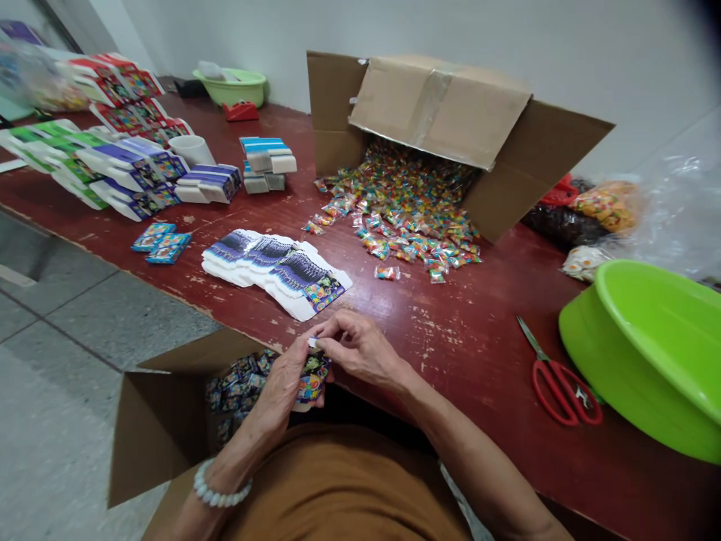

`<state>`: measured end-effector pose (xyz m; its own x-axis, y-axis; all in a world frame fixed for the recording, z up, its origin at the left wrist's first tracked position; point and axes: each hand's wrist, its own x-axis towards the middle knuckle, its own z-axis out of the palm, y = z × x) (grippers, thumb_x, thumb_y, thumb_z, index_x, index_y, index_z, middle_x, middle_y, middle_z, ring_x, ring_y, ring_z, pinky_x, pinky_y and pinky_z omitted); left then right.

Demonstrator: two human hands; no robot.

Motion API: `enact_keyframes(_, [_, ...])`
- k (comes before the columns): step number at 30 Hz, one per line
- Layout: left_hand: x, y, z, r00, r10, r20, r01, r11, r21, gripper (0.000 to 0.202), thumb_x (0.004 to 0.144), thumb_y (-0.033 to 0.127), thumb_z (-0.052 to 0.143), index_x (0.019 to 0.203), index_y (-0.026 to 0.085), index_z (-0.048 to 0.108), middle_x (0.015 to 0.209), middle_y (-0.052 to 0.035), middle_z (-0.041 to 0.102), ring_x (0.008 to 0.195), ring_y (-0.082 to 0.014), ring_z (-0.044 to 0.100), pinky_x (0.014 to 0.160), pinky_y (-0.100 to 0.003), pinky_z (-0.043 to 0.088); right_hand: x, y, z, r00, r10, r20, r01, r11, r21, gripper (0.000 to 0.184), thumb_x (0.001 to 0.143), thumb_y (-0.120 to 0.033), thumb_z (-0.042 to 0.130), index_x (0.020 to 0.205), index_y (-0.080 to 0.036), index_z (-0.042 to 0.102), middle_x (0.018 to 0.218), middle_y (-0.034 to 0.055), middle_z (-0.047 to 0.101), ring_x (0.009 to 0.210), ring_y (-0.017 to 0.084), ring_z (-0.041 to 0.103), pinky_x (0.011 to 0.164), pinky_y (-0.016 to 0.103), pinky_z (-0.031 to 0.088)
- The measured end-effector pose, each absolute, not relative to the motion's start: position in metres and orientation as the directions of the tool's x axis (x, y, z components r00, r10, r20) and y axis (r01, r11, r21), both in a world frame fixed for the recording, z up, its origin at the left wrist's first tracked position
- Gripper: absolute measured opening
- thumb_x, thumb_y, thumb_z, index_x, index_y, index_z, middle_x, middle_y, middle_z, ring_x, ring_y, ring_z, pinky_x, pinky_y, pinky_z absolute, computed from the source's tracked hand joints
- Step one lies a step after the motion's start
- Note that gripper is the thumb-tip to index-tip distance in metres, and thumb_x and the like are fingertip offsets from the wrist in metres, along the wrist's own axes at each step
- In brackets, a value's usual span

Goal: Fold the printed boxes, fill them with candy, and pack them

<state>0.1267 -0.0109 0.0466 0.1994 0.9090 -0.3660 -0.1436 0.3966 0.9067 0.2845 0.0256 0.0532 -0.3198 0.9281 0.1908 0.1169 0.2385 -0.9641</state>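
A small dark purple candy carton [315,370] with a colourful print is in my left hand [285,379], tilted close to the table's front edge. My left fingers wrap around its sides. At its upper end, the closed fingers of my right hand [360,349] pinch by a small white flap [312,342]. Just beyond my hands, a fanned row of flattened purple cartons [264,259] lies on the red table [451,330]. Below my left forearm, an open cardboard box [161,421] contains many small dark wrapped packets [242,383].
A large tipped carton [439,105] spills wrapped candies [417,203] onto the table. Red-handled scissors [563,391] lie beside a green basin [647,361] at right. Stacked red cartons [121,83], purple cartons [132,169] and two blue packs [169,248] are at left.
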Motion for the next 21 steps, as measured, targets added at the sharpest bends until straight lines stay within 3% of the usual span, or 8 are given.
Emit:
enact_keyframes(4, [0.124, -0.011, 0.045, 0.245, 0.876, -0.415, -0.139, 0.455, 0.879, 0.072, 0.086, 0.076, 0.048, 0.115, 0.014, 0.068, 0.065, -0.0036, 0.068, 0.039, -0.0117, 0.057, 0.039, -0.02, 0.042, 0.282, 0.026, 0.047, -0.311, 0.95, 0.019, 0.099, 0.052, -0.994, 0.01, 0.085, -0.024, 0.066, 0.091, -0.019, 0.071, 0.082, 0.0015, 0.073, 0.068, 0.014, 0.064, 0.061, 0.025, 0.048])
enact_keyframes(6, [0.121, -0.011, 0.046, 0.251, 0.868, -0.429, -0.119, 0.467, 0.876, 0.071, 0.086, 0.075, 0.049, 0.107, 0.012, 0.071, 0.063, -0.0046, 0.068, 0.038, -0.0116, 0.057, 0.039, -0.02, 0.041, 0.282, 0.026, 0.048, -0.28, 0.959, 0.049, 0.121, 0.085, -0.989, 0.01, 0.084, -0.023, 0.067, 0.089, -0.018, 0.074, 0.081, 0.0021, 0.073, 0.069, 0.014, 0.065, 0.063, 0.025, 0.049])
enact_keyframes(8, [0.12, -0.011, 0.047, 0.244, 0.877, -0.414, -0.126, 0.452, 0.883, 0.069, 0.085, 0.073, 0.053, 0.113, 0.013, 0.07, 0.063, -0.0042, 0.069, 0.038, -0.012, 0.057, 0.039, -0.02, 0.041, 0.283, 0.026, 0.053, -0.289, 0.951, 0.111, 0.105, 0.146, -0.984, 0.008, 0.084, -0.024, 0.068, 0.082, -0.019, 0.074, 0.086, 0.0034, 0.074, 0.074, 0.016, 0.066, 0.067, 0.027, 0.05])
enact_keyframes(11, [0.121, -0.011, 0.047, 0.24, 0.888, -0.391, -0.154, 0.433, 0.888, 0.073, 0.087, 0.071, 0.054, 0.135, 0.017, 0.059, 0.064, -0.002, 0.068, 0.038, -0.0126, 0.057, 0.038, -0.02, 0.041, 0.287, 0.023, 0.061, -0.441, 0.887, 0.134, 0.006, 0.152, -0.988, 0.019, 0.091, -0.031, 0.063, 0.079, -0.02, 0.072, 0.097, 0.0038, 0.073, 0.08, 0.017, 0.066, 0.073, 0.031, 0.053])
enact_keyframes(13, [0.123, -0.011, 0.045, 0.234, 0.883, -0.407, -0.158, 0.447, 0.88, 0.074, 0.088, 0.07, 0.052, 0.141, 0.018, 0.054, 0.062, -0.0008, 0.067, 0.038, -0.0132, 0.057, 0.037, -0.02, 0.042, 0.287, 0.018, 0.061, -0.491, 0.856, 0.164, 0.037, 0.209, -0.977, 0.02, 0.095, -0.028, 0.057, 0.082, -0.022, 0.071, 0.102, 0.0039, 0.072, 0.088, 0.018, 0.066, 0.082, 0.034, 0.053])
enact_keyframes(15, [0.125, -0.01, 0.043, 0.222, 0.875, -0.429, -0.183, 0.47, 0.864, 0.074, 0.089, 0.071, 0.051, 0.143, 0.021, 0.052, 0.063, 0.0, 0.067, 0.038, -0.0132, 0.057, 0.037, -0.02, 0.043, 0.285, 0.012, 0.055, -0.463, 0.855, 0.234, 0.123, 0.324, -0.938, 0.016, 0.092, -0.017, 0.057, 0.093, -0.024, 0.072, 0.11, 0.005, 0.07, 0.101, 0.019, 0.064, 0.091, 0.037, 0.05])
enact_keyframes(17, [0.126, -0.011, 0.041, 0.226, 0.87, -0.437, -0.25, 0.486, 0.838, 0.07, 0.087, 0.07, 0.054, 0.141, 0.025, 0.051, 0.068, 0.0004, 0.069, 0.039, -0.0133, 0.059, 0.038, -0.022, 0.046, 0.285, 0.011, 0.046, -0.448, 0.851, 0.274, 0.175, 0.384, -0.907, 0.026, 0.089, -0.011, 0.058, 0.105, -0.026, 0.071, 0.114, 0.0056, 0.069, 0.106, 0.02, 0.062, 0.094, 0.038, 0.049])
enact_keyframes(21, [0.121, -0.021, 0.04, 0.287, 0.83, -0.477, -0.371, 0.556, 0.744, 0.053, 0.082, 0.049, 0.076, 0.126, 0.028, 0.056, 0.087, -0.002, 0.075, 0.063, -0.0182, 0.071, 0.057, -0.027, 0.057, 0.307, 0.039, 0.033, -0.343, 0.914, 0.218, 0.303, 0.327, -0.895, 0.022, 0.095, -0.023, 0.055, 0.109, -0.025, 0.072, 0.105, 0.005, 0.069, 0.098, 0.019, 0.063, 0.09, 0.035, 0.049])
